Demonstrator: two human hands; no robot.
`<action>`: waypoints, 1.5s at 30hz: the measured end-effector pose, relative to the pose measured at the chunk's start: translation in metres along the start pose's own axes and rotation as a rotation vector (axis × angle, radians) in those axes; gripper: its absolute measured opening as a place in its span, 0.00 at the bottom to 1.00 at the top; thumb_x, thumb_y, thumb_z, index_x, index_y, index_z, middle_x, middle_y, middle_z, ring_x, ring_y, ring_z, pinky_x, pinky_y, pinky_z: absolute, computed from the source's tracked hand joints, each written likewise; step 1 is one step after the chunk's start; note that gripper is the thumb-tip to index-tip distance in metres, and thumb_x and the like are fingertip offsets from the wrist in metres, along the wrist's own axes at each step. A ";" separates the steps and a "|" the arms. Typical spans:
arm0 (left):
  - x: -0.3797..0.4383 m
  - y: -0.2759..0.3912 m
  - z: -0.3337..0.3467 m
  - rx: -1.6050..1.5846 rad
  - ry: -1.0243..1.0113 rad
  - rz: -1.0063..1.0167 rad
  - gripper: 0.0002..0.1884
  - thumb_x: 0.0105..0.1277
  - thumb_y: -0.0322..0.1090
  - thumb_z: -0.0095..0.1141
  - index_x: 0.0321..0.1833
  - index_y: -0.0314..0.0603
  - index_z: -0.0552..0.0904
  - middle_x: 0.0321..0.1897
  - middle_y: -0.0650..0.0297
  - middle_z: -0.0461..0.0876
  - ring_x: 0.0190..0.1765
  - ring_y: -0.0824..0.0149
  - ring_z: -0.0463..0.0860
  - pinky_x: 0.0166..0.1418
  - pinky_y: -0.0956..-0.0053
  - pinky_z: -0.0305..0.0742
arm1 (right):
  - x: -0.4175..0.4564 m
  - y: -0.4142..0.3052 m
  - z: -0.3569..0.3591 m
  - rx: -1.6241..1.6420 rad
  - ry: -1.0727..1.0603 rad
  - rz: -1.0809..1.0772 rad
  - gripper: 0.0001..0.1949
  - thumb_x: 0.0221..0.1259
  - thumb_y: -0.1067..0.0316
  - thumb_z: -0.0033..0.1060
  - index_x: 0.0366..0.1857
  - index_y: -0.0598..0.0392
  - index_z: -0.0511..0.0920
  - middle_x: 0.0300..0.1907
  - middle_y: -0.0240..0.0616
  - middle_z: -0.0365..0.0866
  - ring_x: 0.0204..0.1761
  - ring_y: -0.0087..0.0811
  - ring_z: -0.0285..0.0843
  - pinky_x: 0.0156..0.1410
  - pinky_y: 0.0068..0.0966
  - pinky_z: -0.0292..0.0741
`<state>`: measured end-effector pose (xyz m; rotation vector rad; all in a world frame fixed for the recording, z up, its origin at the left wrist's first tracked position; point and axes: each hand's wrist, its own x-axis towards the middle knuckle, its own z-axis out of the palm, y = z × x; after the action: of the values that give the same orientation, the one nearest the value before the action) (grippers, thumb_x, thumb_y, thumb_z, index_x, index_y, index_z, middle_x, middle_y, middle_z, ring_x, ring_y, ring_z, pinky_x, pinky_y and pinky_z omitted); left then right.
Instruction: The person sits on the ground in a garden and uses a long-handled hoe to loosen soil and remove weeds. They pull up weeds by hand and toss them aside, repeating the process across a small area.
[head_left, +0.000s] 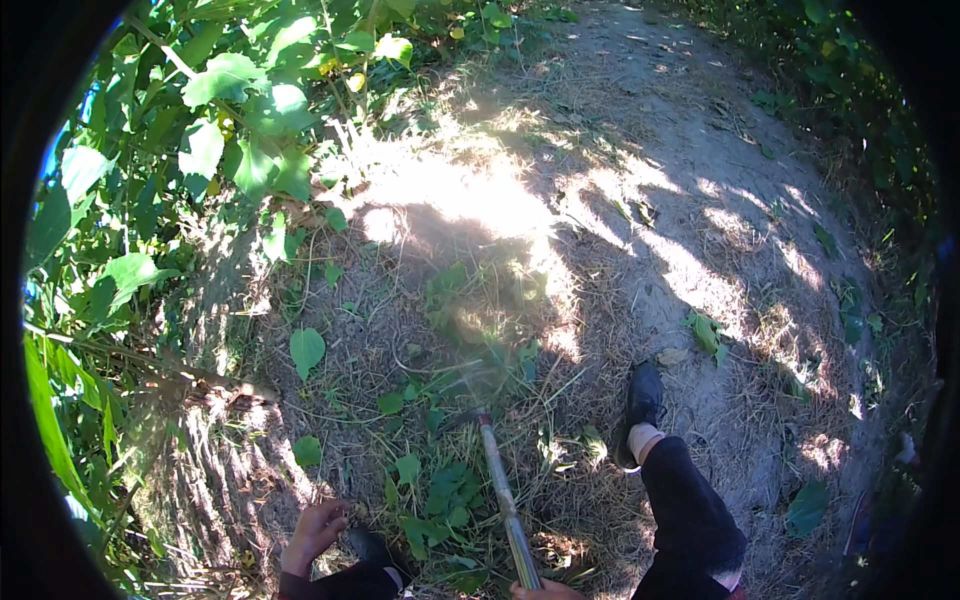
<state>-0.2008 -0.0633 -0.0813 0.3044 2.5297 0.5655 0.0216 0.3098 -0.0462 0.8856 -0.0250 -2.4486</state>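
Observation:
My right hand (549, 590), at the bottom edge and partly cut off, grips the handle of a long-handled tool (501, 487). The handle slants up and slightly left to a reddish collar. Beyond it a dark, curved blade reaches left among the cut weeds (450, 495); blur and plants leave its exact form unclear. To the left, my left hand (318, 529) is raised above the ground with its fingers half bent and the thumb apart, and nothing is plainly held in it. Loose green leaves and dry grass lie around the blade.
Tall broad-leaved plants (232, 135) crowd the left side, with a woody stem (157, 361) jutting inward. My right shoe (643, 401) rests on a bare dirt path (697, 247); my left shoe (371, 546) is near my left hand. Dark foliage (870, 112) borders the right.

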 end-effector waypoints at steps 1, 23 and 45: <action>0.000 0.000 0.000 0.005 0.011 0.026 0.16 0.62 0.30 0.62 0.53 0.41 0.83 0.29 0.57 0.84 0.33 0.62 0.84 0.41 0.67 0.79 | 0.000 0.000 -0.001 -0.004 0.002 0.002 0.05 0.72 0.69 0.54 0.38 0.54 0.69 0.24 0.28 0.66 0.25 0.19 0.63 0.33 0.18 0.68; -0.015 -0.006 -0.004 -0.038 0.000 -0.042 0.14 0.64 0.30 0.62 0.53 0.43 0.83 0.31 0.56 0.85 0.34 0.62 0.84 0.40 0.67 0.79 | 0.016 0.014 -0.018 -0.050 -0.032 0.056 0.07 0.70 0.67 0.55 0.36 0.48 0.66 0.27 0.28 0.65 0.27 0.23 0.64 0.33 0.23 0.67; -0.002 0.020 -0.006 -0.012 -0.021 -0.054 0.17 0.63 0.29 0.61 0.55 0.40 0.82 0.37 0.52 0.86 0.39 0.59 0.87 0.47 0.66 0.80 | 0.006 0.006 -0.014 0.068 -0.021 0.109 0.07 0.71 0.67 0.55 0.38 0.49 0.67 0.27 0.27 0.64 0.27 0.22 0.62 0.34 0.24 0.67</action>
<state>-0.2005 -0.0479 -0.0662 0.2356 2.5054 0.5539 0.0289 0.3038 -0.0601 0.8645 -0.1612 -2.3681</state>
